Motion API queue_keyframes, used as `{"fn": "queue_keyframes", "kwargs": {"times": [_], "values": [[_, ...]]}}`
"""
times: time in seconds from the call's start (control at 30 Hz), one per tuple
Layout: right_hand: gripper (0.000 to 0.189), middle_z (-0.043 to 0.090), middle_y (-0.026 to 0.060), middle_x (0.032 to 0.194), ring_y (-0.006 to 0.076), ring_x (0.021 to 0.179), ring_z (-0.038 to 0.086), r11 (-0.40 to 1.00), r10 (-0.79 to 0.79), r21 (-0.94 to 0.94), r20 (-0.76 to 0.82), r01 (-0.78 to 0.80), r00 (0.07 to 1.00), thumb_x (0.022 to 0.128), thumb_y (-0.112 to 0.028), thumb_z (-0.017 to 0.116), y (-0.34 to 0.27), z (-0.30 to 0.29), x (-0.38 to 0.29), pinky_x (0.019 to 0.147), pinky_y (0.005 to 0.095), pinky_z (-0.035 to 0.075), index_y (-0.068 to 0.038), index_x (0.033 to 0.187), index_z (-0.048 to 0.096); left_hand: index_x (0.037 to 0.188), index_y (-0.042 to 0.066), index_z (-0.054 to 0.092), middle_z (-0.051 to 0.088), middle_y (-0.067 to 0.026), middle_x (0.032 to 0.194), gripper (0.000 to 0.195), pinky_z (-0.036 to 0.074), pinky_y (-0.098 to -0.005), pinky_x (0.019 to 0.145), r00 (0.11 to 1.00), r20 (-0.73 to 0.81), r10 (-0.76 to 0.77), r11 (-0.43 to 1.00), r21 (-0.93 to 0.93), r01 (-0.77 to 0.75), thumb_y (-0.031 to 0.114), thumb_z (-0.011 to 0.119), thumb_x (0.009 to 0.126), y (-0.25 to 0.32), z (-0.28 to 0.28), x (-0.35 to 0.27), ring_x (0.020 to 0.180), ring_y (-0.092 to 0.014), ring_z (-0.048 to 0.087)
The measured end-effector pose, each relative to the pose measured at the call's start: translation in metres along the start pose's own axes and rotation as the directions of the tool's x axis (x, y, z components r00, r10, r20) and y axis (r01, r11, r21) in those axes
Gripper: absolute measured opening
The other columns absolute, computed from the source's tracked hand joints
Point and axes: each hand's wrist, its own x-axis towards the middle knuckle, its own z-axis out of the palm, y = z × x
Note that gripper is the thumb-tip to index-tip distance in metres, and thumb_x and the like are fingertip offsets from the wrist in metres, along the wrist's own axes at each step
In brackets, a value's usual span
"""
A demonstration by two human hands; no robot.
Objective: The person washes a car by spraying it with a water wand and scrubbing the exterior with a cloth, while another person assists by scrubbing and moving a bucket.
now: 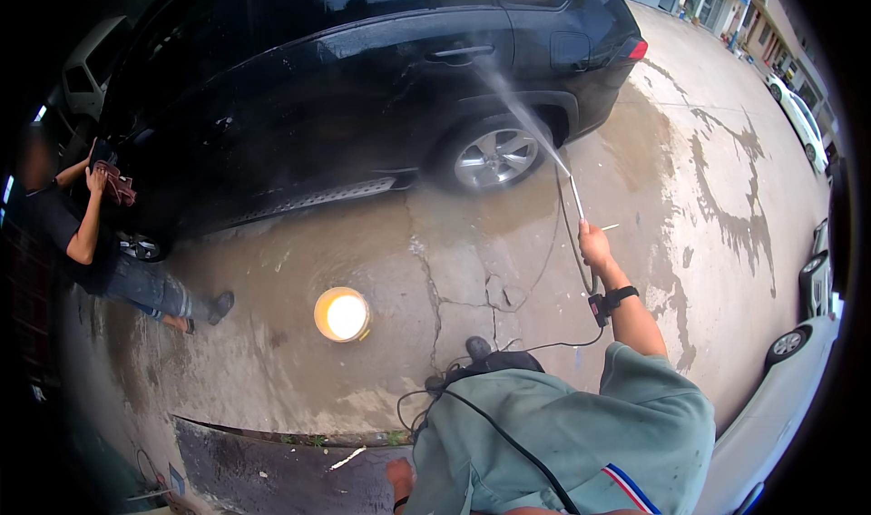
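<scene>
My right hand [595, 244] grips a pressure-washer spray wand [576, 195] out ahead of me. A fan of water [514, 103] leaves its tip and strikes the rear door of a wet black SUV [326, 113], near the door handle [463, 51]. Below the spray is the rear wheel [497, 158]. From the wand a dark hose [590, 280] drops towards the ground. At the bottom edge, beside my shirt, my left hand [400, 475] hangs low and only partly shows; its fingers are too unclear to read.
A bucket of pale foam [342, 314] stands on cracked wet concrete. Another person [102, 243] at the SUV's front holds a reddish cloth [117, 185]. A dark slab [272, 471] lies near me, with a silver car [769, 406] at right. A black cable [503, 433] crosses my shirt.
</scene>
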Motion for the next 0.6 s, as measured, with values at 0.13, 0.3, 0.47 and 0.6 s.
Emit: {"fn": "queue_keyframes", "kwargs": {"times": [0.13, 0.3, 0.47, 0.6], "values": [[0.052, 0.055, 0.0153, 0.064, 0.0284, 0.058, 0.055, 0.980, -0.173, -0.124, -0.149, 0.155, 0.974, 0.094, -0.044, 0.038, 0.041, -0.006, 0.014, 0.054, 0.0402, 0.045, 0.001, 0.075, 0.056, 0.074, -0.004, 0.062, 0.063, -0.0232, 0.076, 0.030, 0.047, -0.0457, 0.067, 0.983, -0.050, -0.175, 0.917, -0.372, 0.144, 0.023, 0.051, 0.076, 0.030, -0.040, 0.008, 0.074, -0.040, 0.061], [0.048, 0.046, 0.0046, 0.054, 0.0162, 0.044, 0.046, 0.989, -0.135, -0.076, -0.146, 0.125, 0.980, 0.094, -0.044, 0.040, 0.050, -0.007, -0.002, 0.039, 0.0341, 0.038, -0.004, 0.070, 0.051, 0.078, -0.001, 0.063, 0.062, -0.0186, 0.073, 0.026, 0.047, -0.0423, 0.064, 0.982, -0.140, -0.127, 0.833, -0.552, 0.030, 0.021, 0.050, 0.078, 0.027, -0.055, 0.048, 0.070, -0.033, 0.060], [0.045, 0.040, 0.0000, 0.053, 0.0124, 0.041, 0.038, 0.936, 0.186, 0.318, -0.093, -0.147, 0.978, 0.095, -0.045, 0.038, 0.044, -0.019, -0.027, 0.036, 0.0297, 0.032, -0.007, 0.072, 0.047, 0.066, 0.002, 0.059, 0.053, -0.0113, 0.056, 0.023, 0.043, -0.0348, 0.052, 0.949, -0.204, -0.240, 0.867, -0.484, 0.115, 0.020, 0.050, 0.076, 0.072, -0.102, 0.030, 0.054, -0.021, 0.056], [0.043, 0.034, -0.0039, 0.052, 0.0088, 0.039, 0.031, 0.787, 0.303, 0.558, 0.019, -0.262, 0.953, 0.095, -0.046, 0.038, 0.065, -0.029, -0.033, 0.035, 0.0258, 0.025, -0.011, 0.071, 0.044, 0.075, -0.002, 0.057, 0.061, -0.0192, 0.076, 0.025, 0.045, -0.0458, 0.065, 0.862, -0.369, -0.349, 0.898, -0.395, 0.195, 0.022, 0.052, 0.078, 0.069, -0.092, 0.024, 0.073, -0.035, 0.058]]}}
